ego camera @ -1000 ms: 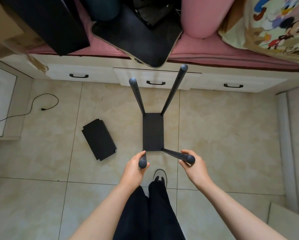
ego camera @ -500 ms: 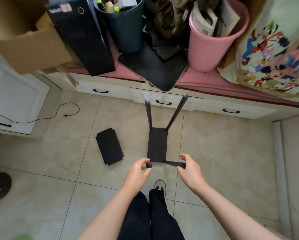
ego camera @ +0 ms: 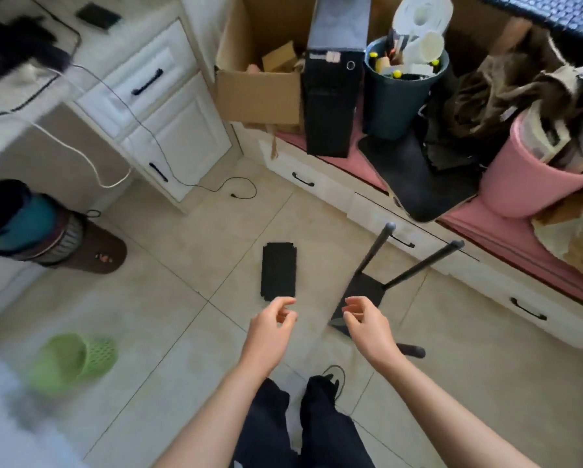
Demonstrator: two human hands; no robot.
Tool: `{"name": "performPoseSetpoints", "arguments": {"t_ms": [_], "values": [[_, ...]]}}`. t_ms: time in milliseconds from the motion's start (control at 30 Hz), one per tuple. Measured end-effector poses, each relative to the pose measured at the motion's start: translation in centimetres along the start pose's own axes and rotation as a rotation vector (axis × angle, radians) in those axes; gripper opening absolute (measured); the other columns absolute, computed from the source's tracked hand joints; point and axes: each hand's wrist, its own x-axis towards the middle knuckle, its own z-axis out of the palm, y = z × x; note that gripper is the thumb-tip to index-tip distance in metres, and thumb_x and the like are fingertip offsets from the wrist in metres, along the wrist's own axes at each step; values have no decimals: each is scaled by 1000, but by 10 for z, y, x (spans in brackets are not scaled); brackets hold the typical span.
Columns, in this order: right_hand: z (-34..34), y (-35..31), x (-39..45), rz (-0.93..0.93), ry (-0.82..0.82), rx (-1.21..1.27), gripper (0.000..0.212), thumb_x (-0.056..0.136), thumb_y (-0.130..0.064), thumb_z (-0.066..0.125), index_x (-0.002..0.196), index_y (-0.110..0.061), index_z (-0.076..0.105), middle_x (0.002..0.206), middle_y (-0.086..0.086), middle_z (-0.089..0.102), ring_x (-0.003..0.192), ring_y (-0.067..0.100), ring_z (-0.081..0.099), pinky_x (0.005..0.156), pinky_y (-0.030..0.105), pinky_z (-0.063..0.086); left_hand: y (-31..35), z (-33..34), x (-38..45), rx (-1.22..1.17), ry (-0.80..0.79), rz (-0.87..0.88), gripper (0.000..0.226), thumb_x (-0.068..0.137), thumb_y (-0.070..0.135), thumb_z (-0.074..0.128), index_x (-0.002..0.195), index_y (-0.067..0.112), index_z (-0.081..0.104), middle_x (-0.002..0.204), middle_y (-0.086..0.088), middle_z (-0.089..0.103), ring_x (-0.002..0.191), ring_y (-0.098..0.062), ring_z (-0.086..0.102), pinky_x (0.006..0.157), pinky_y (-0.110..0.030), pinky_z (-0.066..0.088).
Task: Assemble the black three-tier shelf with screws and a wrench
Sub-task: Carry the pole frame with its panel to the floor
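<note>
The partly built shelf [ego camera: 364, 292] stands on the tiled floor: one black panel with dark poles rising from its corners, two of them [ego camera: 418, 268] slanting up toward the drawers, and another pole end [ego camera: 413, 350] showing behind my right wrist. A loose black shelf panel [ego camera: 279, 271] lies flat on the floor to its left. My left hand [ego camera: 272, 327] hovers just below that loose panel, fingers loosely curled, holding nothing. My right hand [ego camera: 367, 320] hovers over the near edge of the standing frame, fingers loosely curled and empty. No screws or wrench are visible.
A white drawer unit [ego camera: 401, 238] with a pink cushion carries a cardboard box [ego camera: 259, 92], black case, dark bin [ego camera: 398, 96] and pink bin [ego camera: 526, 184]. A white cabinet [ego camera: 168, 130] stands at left, a cable [ego camera: 239, 190] trails on the floor. A green slipper [ego camera: 73, 359] lies near left.
Both hands have let go of the two near poles and pulled back, now empty. The view has swung left and up, so the frame sits to the right and the loose panel is ahead.
</note>
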Motion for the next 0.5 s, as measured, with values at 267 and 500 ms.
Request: {"name": "performPoseSetpoints", "arguments": {"t_ms": [267, 500], "values": [[81, -68, -29, -144, -162, -64, 23, 101, -16, 50, 124, -17, 55, 113, 0, 63, 99, 10, 58, 73, 16, 45, -51, -96, -54, -141, 297, -78, 23, 101, 18, 56, 115, 35, 61, 92, 7, 70, 83, -10, 67, 61, -11, 47], [169, -127, -64, -238, -233, -159, 24, 101, -18, 51, 124, -17, 56, 109, -2, 64, 96, 7, 58, 73, 15, 44, -119, -181, -91, -273, 473, -119, 26, 97, 5, 59, 108, 29, 63, 80, 11, 71, 73, -11, 66, 65, -19, 51]]}}
